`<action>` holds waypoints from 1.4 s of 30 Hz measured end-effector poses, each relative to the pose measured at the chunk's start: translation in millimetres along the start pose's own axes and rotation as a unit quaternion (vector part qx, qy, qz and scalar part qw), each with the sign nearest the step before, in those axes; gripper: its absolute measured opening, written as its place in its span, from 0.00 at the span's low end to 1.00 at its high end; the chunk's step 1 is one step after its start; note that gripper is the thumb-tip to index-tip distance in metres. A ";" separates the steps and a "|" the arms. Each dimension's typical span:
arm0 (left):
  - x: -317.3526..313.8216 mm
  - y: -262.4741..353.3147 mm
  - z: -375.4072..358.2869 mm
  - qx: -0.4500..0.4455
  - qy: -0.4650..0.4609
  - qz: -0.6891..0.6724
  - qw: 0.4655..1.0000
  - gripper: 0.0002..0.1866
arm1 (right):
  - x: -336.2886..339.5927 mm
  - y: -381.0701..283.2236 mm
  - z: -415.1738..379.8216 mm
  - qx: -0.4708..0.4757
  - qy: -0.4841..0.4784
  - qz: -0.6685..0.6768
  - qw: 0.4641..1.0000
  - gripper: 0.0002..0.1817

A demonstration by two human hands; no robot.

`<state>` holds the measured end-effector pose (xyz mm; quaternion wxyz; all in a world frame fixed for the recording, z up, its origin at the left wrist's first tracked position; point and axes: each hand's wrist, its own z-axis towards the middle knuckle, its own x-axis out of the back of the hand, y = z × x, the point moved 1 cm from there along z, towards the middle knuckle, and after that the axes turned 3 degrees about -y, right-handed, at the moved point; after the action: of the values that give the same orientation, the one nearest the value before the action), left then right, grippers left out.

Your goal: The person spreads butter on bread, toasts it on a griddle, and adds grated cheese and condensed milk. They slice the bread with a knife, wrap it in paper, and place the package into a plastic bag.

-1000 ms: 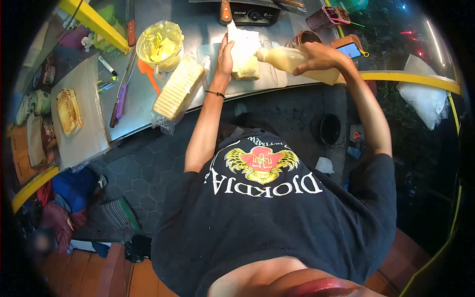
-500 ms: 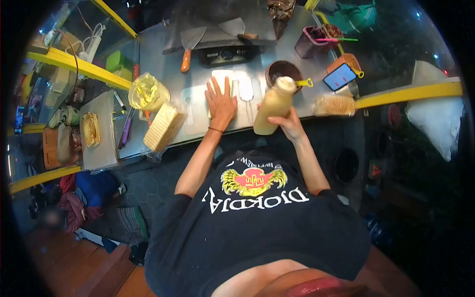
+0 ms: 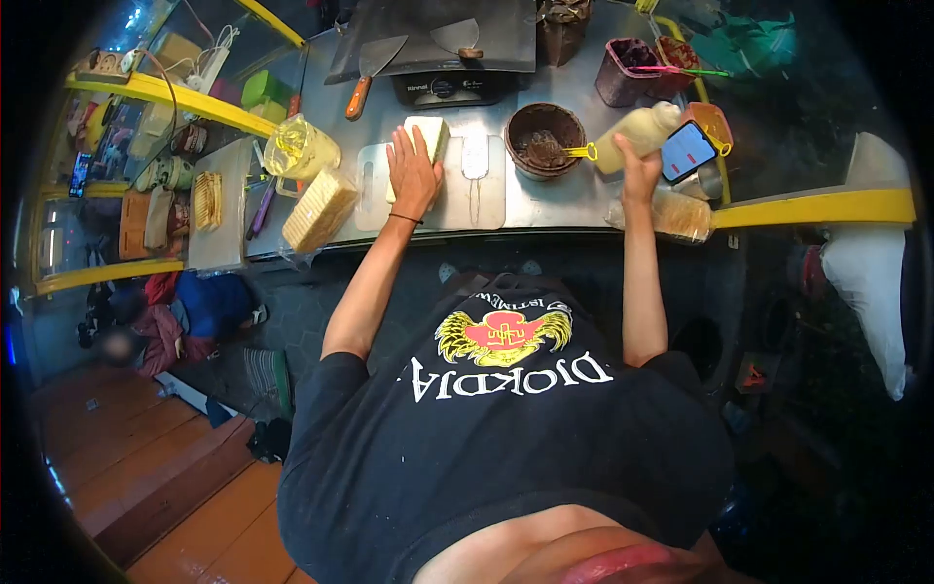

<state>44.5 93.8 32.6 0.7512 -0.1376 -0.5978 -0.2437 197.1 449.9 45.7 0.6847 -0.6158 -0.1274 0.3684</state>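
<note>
Bread (image 3: 429, 136) sits on a white board (image 3: 491, 201) at the frame's upper middle, the left hand (image 3: 413, 180) flat on it, fingers extended, while the right hand (image 3: 639, 173) (upper right, near a phone (image 3: 689, 152)) grips a bottle (image 3: 634, 134).

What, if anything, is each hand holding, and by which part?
The right hand holds a pale bottle by its body, below the neck. The left hand lies palm-down on the bread, with no clear grip.

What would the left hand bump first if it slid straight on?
The left hand would probably meet the black stove first, just beyond the bread it rests on, though depth is hard to judge.
</note>
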 end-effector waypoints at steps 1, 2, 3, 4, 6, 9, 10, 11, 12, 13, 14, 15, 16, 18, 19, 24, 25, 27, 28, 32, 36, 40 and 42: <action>5.7 2.4 2.1 -0.007 -0.012 0.045 0.999 0.45 | -3.7 10.0 0.2 -0.017 -0.007 -0.011 1.000 0.25; 11.2 5.2 4.2 -0.014 -0.023 0.089 0.996 0.43 | -6.5 19.1 -0.7 -0.034 -0.014 -0.024 0.999 0.25; 16.4 7.9 7.3 -0.012 -0.024 0.093 0.995 0.43 | -9.5 25.5 -2.1 -0.035 -0.004 -0.022 0.999 0.25; 21.8 10.9 10.0 -0.013 -0.025 0.099 0.995 0.42 | -11.6 31.2 -3.6 -0.037 -0.005 -0.020 0.999 0.25; 23.0 14.1 9.6 -0.010 -0.029 0.108 0.994 0.40 | -15.1 37.2 -8.9 -0.013 -0.001 -0.033 0.999 0.26; 6.2 8.1 18.6 -0.042 0.040 0.140 0.988 0.32 | -18.0 36.8 -13.8 -0.001 -0.005 -0.078 0.997 0.26; 1.7 7.3 20.4 -0.040 0.036 0.143 0.988 0.32 | -17.1 40.3 -15.9 -0.005 -0.007 -0.076 0.997 0.26; -3.1 7.6 21.9 -0.046 0.027 0.165 0.985 0.30 | -17.8 43.0 -15.9 0.018 -0.010 -0.098 0.995 0.26; -7.4 8.7 24.8 -0.051 0.017 0.186 0.981 0.29 | -18.3 45.5 -16.1 0.041 -0.013 -0.120 0.992 0.26; -12.7 10.2 26.4 -0.041 -0.023 0.253 0.966 0.29 | -19.2 44.7 -20.2 0.034 -0.017 -0.117 0.992 0.26; -18.0 14.2 31.2 -0.033 -0.062 0.314 0.947 0.30 | -19.1 39.4 -20.0 0.044 -0.013 -0.138 0.989 0.26; -23.4 17.7 34.4 0.000 -0.097 0.344 0.934 0.30 | -19.4 37.2 -18.4 0.056 -0.009 -0.158 0.986 0.26; -28.5 21.2 36.3 0.031 -0.130 0.372 0.918 0.30 | -20.1 35.4 -17.1 0.054 -0.011 -0.157 0.986 0.26; -32.3 29.9 39.9 0.050 -0.147 0.378 0.913 0.30 | -19.5 34.4 -18.4 0.052 -0.018 -0.152 0.987 0.27; -29.6 33.7 39.7 0.068 -0.160 0.382 0.907 0.30 | -18.9 35.5 -19.2 0.049 -0.021 -0.152 0.987 0.27; -32.4 21.4 39.8 0.042 -0.109 0.412 0.904 0.28 | -14.0 44.2 -15.6 0.039 -0.034 -0.135 0.989 0.28; -31.3 7.1 38.1 -0.042 -0.089 0.413 0.906 0.28 | -10.9 47.3 -14.8 0.033 -0.048 -0.132 0.989 0.30; -12.8 0.2 55.4 0.052 -0.161 0.166 0.971 0.29 | -3.8 55.0 -12.8 0.024 -0.065 -0.143 0.987 0.34; 11.6 1.4 64.2 0.046 -0.161 0.164 0.972 0.29 | -0.2 56.3 -11.8 0.017 -0.086 -0.157 0.984 0.37; 41.8 -75.7 59.7 0.044 -0.224 -0.120 0.966 0.25 | 11.3 6.6 -23.8 -0.035 -0.070 -0.179 0.981 0.44; -2.0 -163.5 39.6 0.233 -0.306 -0.472 0.793 0.19 | 1.1 -74.8 -48.7 0.045 -0.003 -0.205 0.978 0.38; -29.4 -157.8 16.5 0.242 -0.180 -0.596 0.744 0.20 | -80.5 -113.5 -94.7 0.084 -0.107 -0.133 0.982 0.19; -35.5 -156.3 8.9 0.235 -0.126 -0.649 0.712 0.25 | -134.3 -84.3 -116.3 -0.060 -0.257 -0.131 0.955 0.17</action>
<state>-51.7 -26.4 -12.7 0.3336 0.4358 -0.6673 -0.5035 206.0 276.4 137.8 0.6327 -0.5183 -0.4010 0.4127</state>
